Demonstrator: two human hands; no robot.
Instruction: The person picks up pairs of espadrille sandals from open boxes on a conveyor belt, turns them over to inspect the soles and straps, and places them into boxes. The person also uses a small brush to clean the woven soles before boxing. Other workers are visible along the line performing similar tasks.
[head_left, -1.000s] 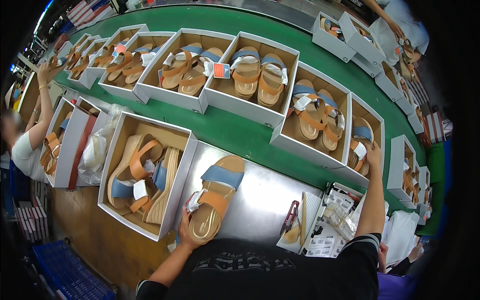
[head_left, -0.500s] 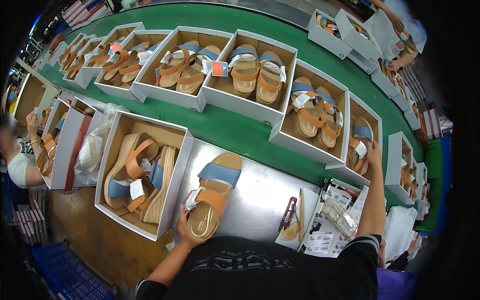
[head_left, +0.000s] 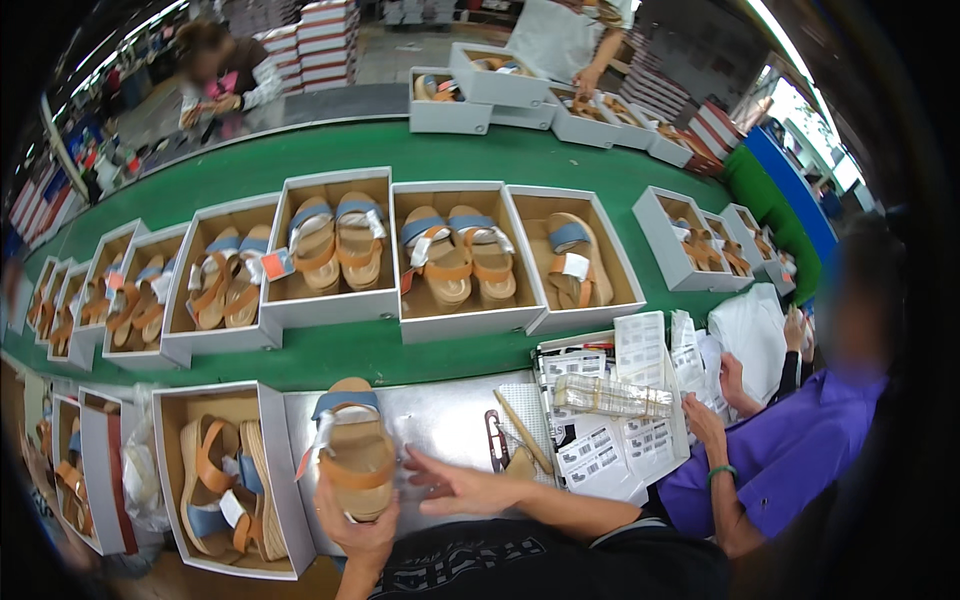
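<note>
Head view. My left hand (head_left: 358, 532) grips the heel end of a wedge sandal (head_left: 352, 450) — blue front strap, tan ankle strap — fingers closed around its sole; the sandal lies toe-away on the metal work plate (head_left: 440, 420), just right of an open shoe box (head_left: 272, 470) that holds more sandals of the same kind lying on their sides. My right hand (head_left: 470, 488) is open and empty, fingers spread, hovering over the plate just beside the sandal's right edge; whether a fingertip touches the sandal I cannot tell. Near that hand on the plate lie a small dark tool with a red handle (head_left: 497, 442) and a wooden stick (head_left: 521, 431). Further right: a tray of printed label sheets (head_left: 610, 440) with a wrapped bundle (head_left: 610, 396) on top. Beyond the plate runs the green conveyor belt (head_left: 560, 160), carrying a row of open boxes, each with paired sandals; the box (head_left: 462, 322) directly ahead holds one pair. At right, a co-worker in a purple shirt (head_left: 790, 455) rests both hands by the labels
</note>
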